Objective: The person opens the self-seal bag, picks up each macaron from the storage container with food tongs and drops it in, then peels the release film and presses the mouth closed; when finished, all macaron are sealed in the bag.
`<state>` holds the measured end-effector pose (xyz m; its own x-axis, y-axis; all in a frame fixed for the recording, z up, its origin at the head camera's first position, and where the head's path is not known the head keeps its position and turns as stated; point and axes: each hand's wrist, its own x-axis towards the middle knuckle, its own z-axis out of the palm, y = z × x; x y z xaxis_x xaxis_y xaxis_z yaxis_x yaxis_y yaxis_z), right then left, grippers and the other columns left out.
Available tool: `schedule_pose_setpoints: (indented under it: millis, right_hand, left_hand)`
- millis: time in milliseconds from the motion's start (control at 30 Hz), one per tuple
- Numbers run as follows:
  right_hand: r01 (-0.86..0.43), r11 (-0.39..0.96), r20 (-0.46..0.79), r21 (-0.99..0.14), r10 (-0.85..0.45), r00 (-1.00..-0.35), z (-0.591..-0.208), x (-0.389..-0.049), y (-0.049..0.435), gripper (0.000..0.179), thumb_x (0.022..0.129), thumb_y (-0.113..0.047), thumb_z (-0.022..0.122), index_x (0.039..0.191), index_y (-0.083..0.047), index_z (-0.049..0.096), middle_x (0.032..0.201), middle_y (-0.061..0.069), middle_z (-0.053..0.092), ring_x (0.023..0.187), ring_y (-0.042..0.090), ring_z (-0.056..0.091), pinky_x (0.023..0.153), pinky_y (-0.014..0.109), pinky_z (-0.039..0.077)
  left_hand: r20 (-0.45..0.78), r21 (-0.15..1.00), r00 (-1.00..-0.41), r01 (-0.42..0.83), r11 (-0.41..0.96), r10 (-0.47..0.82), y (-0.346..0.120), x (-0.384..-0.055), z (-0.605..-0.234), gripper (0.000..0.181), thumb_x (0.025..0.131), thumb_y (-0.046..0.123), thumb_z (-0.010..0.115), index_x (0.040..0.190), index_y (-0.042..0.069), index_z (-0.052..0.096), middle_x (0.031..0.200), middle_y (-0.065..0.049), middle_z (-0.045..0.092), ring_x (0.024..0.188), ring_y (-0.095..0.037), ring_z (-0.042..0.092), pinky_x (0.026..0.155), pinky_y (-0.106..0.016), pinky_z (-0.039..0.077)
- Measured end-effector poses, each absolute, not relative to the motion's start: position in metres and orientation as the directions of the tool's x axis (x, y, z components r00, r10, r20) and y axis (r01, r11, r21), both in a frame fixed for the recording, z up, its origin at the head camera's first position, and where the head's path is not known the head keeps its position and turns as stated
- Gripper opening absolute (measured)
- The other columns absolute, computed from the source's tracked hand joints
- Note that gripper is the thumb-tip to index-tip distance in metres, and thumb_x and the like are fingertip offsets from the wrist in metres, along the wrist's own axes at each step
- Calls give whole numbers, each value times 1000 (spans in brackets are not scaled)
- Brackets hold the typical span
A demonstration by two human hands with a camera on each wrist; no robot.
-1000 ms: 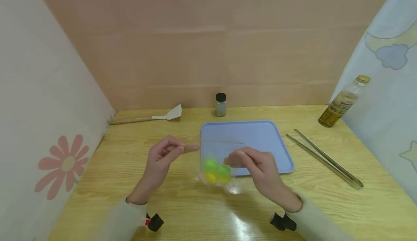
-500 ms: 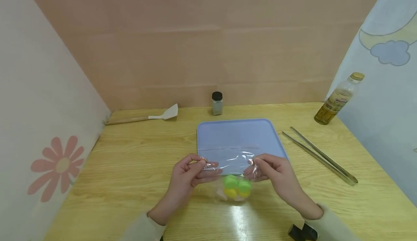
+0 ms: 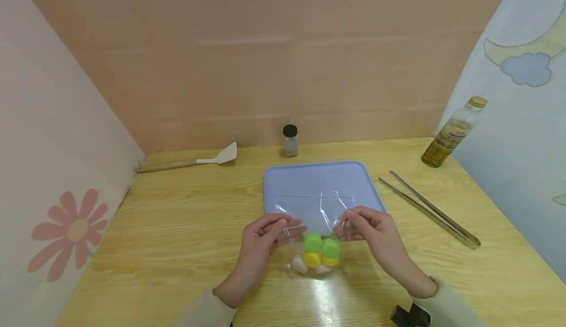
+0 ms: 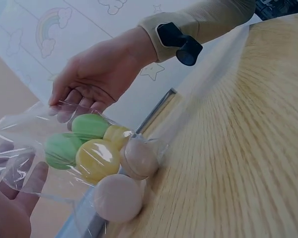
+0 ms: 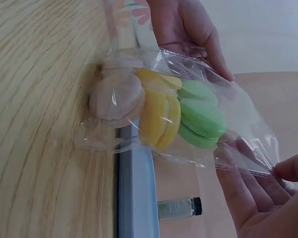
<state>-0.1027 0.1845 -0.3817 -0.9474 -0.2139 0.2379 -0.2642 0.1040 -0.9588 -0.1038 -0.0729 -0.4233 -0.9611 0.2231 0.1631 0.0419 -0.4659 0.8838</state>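
A clear plastic bag [image 5: 248, 119] hangs upright between my two hands at the front of the table. Macarons are stacked inside it: two green [image 3: 312, 242] on top, two yellow [image 3: 311, 259] in the middle and two pale pink [image 4: 118, 197] at the bottom. My left hand [image 3: 260, 241] pinches the bag's left edge between thumb and fingers. On the opposite edge my right hand [image 3: 375, 230] does the same, its other fingers spread behind the film. The bag's bottom is close over the wooden tabletop, and its upper part overlaps the blue tray [image 3: 318, 175] in the head view.
Behind the tray stands a small jar [image 3: 290, 143] with a black lid. A white spatula [image 3: 216, 160] with a wooden handle lies at the back left. Metal tongs [image 3: 433, 209] lie right of the tray, with an oil bottle [image 3: 451, 135] beyond them.
Both hands have come lower and closer together, taking the bag by its two side edges. The bag has shifted toward the front and right, and its film is now spread out.
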Motion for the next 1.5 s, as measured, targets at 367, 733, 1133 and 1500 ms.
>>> schedule_pose_setpoints:
  millis: [367,733,1133,1500]
  right_hand:
    - [-524,85,516,-847,-100,-851,-377,-105,183,27,100,13,52,126,13,55,111,28,68,101,24,71,85,35,57]
    - [-861,440,873,-257,-276,-401,-338,-118,131,32,104,-27,61,113,2,71,118,20,68,113,38,61,108,46,41]
    - [-849,441,736,-291,-464,-494,-338,-125,103,23,93,-11,76,115,-10,76,106,2,72,96,20,66,86,39,46]
    - [-847,374,763,-377,-393,-513,-341,-127,93,27,79,2,84,104,-2,77,99,5,72,90,21,67,84,27,48]
  left_hand:
    - [183,852,-955,35,-522,234,-71,-102,-418,26,105,6,56,114,-18,60,107,-18,74,101,-41,70,91,-53,53]
    - [212,863,-941,54,-502,264,-72,-101,-417,19,106,5,53,110,5,72,107,-18,74,98,-39,71,90,-53,54]
    - [179,924,-968,103,-369,175,-71,-100,-413,25,102,4,59,112,-19,63,90,2,76,48,0,38,46,-19,25]
    - [164,915,-972,85,-395,171,-70,-99,-413,14,101,3,60,105,0,73,70,6,65,46,-2,27,45,-20,24]
